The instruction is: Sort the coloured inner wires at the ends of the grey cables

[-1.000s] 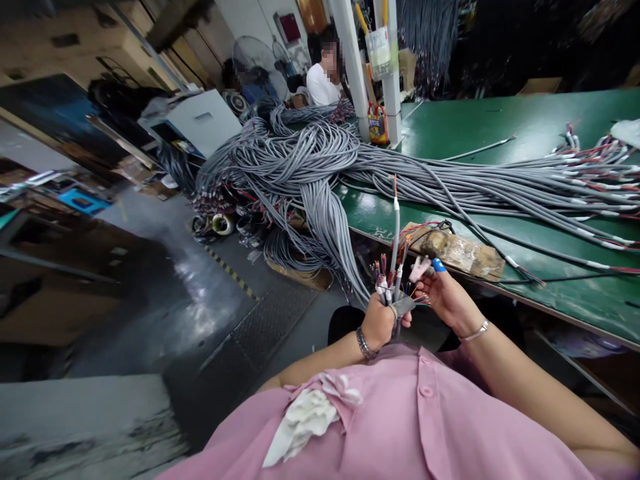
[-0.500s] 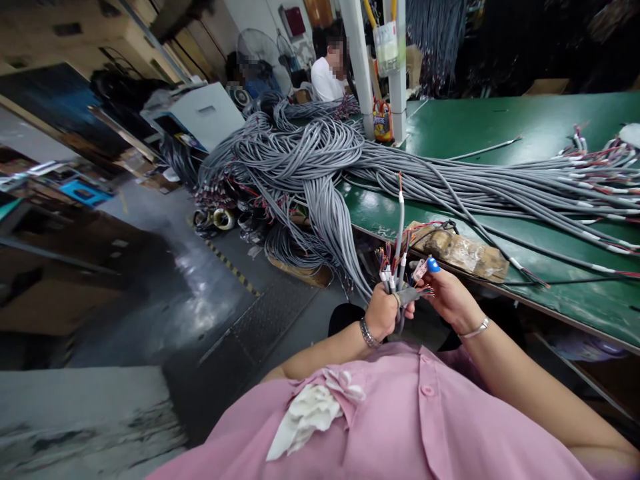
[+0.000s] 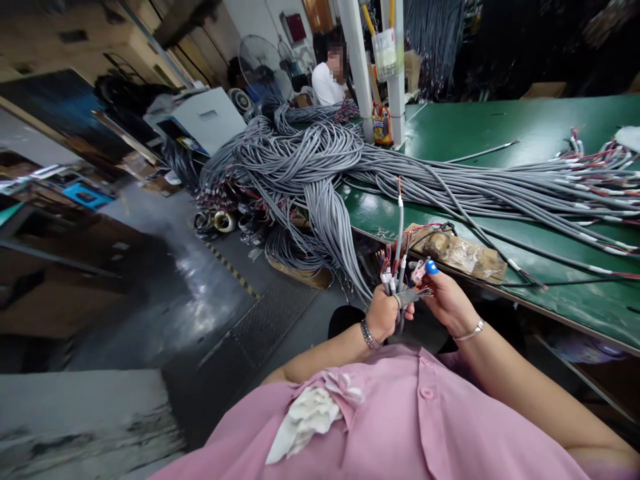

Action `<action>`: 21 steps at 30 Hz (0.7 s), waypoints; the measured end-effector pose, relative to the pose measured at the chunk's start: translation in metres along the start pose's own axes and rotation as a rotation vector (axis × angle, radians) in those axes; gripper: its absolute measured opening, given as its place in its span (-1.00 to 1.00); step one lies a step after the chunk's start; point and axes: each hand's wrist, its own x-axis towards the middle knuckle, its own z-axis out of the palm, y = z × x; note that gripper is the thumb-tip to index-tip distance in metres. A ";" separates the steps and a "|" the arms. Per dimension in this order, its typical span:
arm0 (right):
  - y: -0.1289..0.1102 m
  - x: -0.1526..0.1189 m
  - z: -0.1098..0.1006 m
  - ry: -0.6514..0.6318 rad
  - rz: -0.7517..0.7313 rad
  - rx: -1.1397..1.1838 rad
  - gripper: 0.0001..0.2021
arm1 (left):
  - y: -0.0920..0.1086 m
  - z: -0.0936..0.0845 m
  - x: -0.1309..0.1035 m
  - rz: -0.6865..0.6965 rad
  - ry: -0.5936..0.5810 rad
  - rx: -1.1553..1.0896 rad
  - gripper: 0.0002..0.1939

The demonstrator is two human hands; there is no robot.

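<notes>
Big heap of grey cables (image 3: pixel 320 160) sprawls across the green bench (image 3: pixel 500 127), spilling off its edge at 9 o'clock down to the floor (image 3: pixel 200 293). Stripped ends with red and white leads fan out at 3 o'clock on the bench. A brown taped block (image 3: pixel 463 252) sits on the bench edge, just past the hands at 1 o'clock. One thin dark cable runs beside it toward 3 o'clock. White posts (image 3: pixel 397 73) stand at 12 o'clock with a small yellow bag (image 3: pixel 381 125) at their foot. A person in a white shirt (image 3: pixel 327 80) sits beyond the heap, with a fan (image 3: pixel 263 67) at 11 o'clock. Grey machine cabinet (image 3: pixel 207 120) at 10 o'clock, cluttered shelving left of it.

Left hand (image 3: pixel 383 317) is fisted, fingers clamped on a short bundle of cable ends (image 3: pixel 397 270), held upright just off the bench edge, over the lap. One grey cable stands taller than the rest, copper tip up. Metal bracelet on the left wrist.

Right hand (image 3: pixel 447 300) is just beside it at 3 o'clock, palm turned in, fingers pinched on the coloured leads at the bundle's top. Blue cap on a fingertip. Thin bangle on the right wrist. Both forearms come in low over a pink shirt (image 3: pixel 425 413).
</notes>
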 end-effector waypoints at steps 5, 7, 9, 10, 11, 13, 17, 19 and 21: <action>-0.001 -0.002 0.002 0.002 0.017 0.017 -0.62 | 0.001 -0.001 -0.002 0.007 0.001 -0.007 -0.73; -0.002 -0.003 0.004 0.001 0.017 0.044 -0.63 | 0.002 -0.001 -0.003 0.002 0.004 -0.010 -0.73; -0.002 -0.003 0.005 0.011 0.027 0.075 -0.64 | 0.002 -0.001 -0.005 -0.012 0.014 -0.008 -0.72; -0.002 -0.003 0.005 0.023 0.038 0.088 -0.65 | 0.003 -0.001 -0.007 -0.022 0.017 -0.005 -0.70; -0.002 -0.002 0.005 0.036 0.053 0.097 -0.65 | 0.003 -0.002 -0.009 -0.032 0.017 -0.002 -0.69; -0.002 -0.002 0.005 0.054 0.083 0.099 -0.64 | 0.004 -0.005 -0.013 -0.041 0.016 0.005 -0.66; -0.004 0.000 0.003 0.028 0.107 0.077 -0.63 | 0.005 -0.010 -0.019 -0.023 0.021 0.003 -0.64; -0.004 0.000 0.003 0.020 0.101 0.070 -0.66 | 0.005 -0.011 -0.020 -0.013 0.016 -0.004 -0.65; -0.005 -0.001 0.002 0.008 0.087 0.064 -0.70 | 0.005 -0.011 -0.019 -0.002 0.005 -0.010 -0.66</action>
